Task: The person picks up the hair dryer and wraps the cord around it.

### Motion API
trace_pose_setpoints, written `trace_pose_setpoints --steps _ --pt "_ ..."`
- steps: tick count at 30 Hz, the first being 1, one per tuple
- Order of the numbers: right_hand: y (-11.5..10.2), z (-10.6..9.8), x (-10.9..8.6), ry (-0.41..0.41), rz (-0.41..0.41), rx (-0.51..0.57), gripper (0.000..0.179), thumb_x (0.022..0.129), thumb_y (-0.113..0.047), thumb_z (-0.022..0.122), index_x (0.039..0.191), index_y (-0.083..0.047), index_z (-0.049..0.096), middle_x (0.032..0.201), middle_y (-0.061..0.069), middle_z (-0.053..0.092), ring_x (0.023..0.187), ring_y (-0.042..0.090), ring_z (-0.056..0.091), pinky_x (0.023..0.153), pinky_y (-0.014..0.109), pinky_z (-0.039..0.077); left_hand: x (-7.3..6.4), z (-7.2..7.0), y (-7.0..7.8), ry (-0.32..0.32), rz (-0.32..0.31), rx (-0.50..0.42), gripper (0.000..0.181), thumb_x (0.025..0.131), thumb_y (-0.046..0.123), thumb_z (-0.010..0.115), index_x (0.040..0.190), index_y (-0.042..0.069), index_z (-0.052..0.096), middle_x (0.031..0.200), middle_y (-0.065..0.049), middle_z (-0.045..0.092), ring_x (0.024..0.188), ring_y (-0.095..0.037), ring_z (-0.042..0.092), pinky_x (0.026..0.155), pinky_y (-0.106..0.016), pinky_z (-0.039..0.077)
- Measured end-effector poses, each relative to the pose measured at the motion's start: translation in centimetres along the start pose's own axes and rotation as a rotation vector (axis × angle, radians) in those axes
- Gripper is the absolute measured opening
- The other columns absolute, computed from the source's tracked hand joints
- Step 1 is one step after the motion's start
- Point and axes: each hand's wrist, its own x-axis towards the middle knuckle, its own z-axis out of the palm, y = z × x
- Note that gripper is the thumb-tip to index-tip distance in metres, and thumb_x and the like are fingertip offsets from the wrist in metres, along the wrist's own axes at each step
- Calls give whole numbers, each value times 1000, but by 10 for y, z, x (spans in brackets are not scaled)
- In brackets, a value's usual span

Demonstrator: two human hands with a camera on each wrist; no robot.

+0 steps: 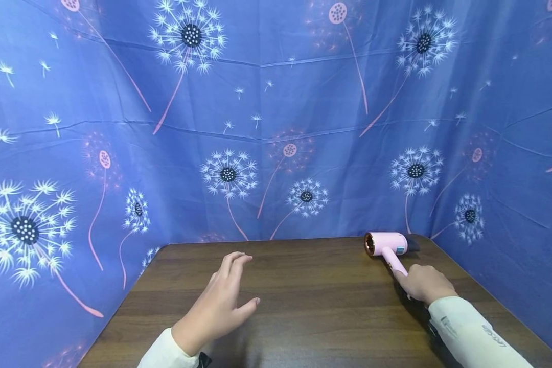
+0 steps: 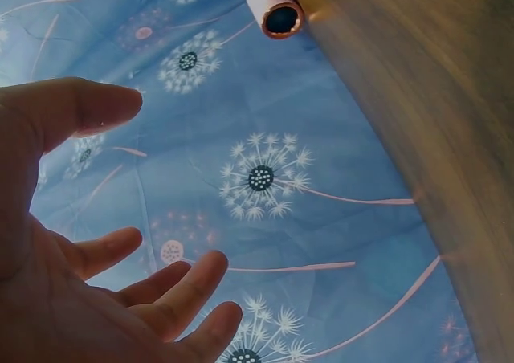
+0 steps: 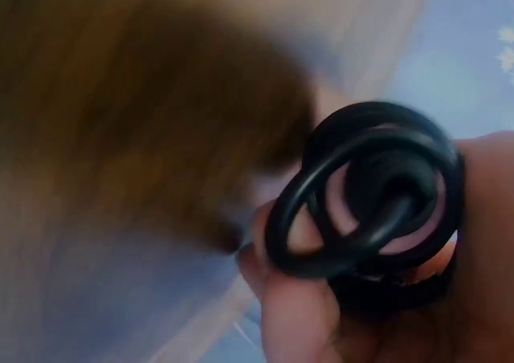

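A pink hair dryer [image 1: 387,243] with a copper-coloured rim is at the far right of the table, its round copper-rimmed end facing left in the head view. My right hand [image 1: 425,283] grips its handle, fingers curled round it. In the right wrist view, a looped black cord [image 3: 365,246] comes from the handle's end beside the fingers. Whether the dryer touches the tabletop I cannot tell. My left hand [image 1: 218,304] is raised over the table's left-front part, thumb apart from the loosely bent fingers, holding nothing. The left wrist view shows the dryer's rim [image 2: 281,19] at the top.
The brown wooden table [image 1: 303,306] has rounded far corners. A blue cloth [image 1: 276,117] printed with dandelions hangs behind it and along both sides, close to its edges. A dark shadow [image 3: 201,90] is blurred in the right wrist view.
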Motion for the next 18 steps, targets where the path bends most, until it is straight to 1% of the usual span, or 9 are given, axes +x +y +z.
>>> trace_pose_setpoints --steps 3,7,10,14,17,18 --pt "1 1 1 -4 14 -31 64 104 -62 34 78 -10 62 65 3 63 59 26 60 52 44 46 -2 0 0 -20 -16 0 85 83 32 84 153 10 40 154 -11 39 130 -27 57 108 -52 46" --pt "2 -1 -1 -21 32 -58 71 101 -71 32 77 -12 64 71 5 63 69 29 59 56 49 46 -2 1 0 -31 -28 -1 84 83 32 83 153 11 40 154 -9 38 131 -27 56 109 -53 45" --pt "1 -2 -2 -36 52 -59 75 97 -79 32 75 -14 64 75 8 62 73 31 58 58 50 46 -3 2 0 -32 -31 6 84 83 32 84 152 12 40 154 -8 38 131 -27 56 109 -52 45" --pt "1 -3 -4 -40 76 -55 78 93 -84 34 77 -15 65 79 9 62 76 32 58 59 51 44 -3 2 -1 -32 -32 16 84 83 33 83 152 13 40 154 -8 38 131 -27 56 110 -52 45" --pt "2 -5 -5 -33 65 -44 81 92 -85 34 88 -11 67 86 13 64 78 33 58 59 53 45 -4 2 -2 -35 -35 16 84 84 32 83 153 13 40 154 -7 37 131 -27 55 110 -53 44" --pt "3 -7 -4 -29 55 -41 85 93 -84 34 96 -7 68 90 15 65 80 33 60 59 54 45 -5 2 -2 -37 -36 17 84 84 33 83 153 13 40 155 -7 37 131 -27 55 110 -53 44"
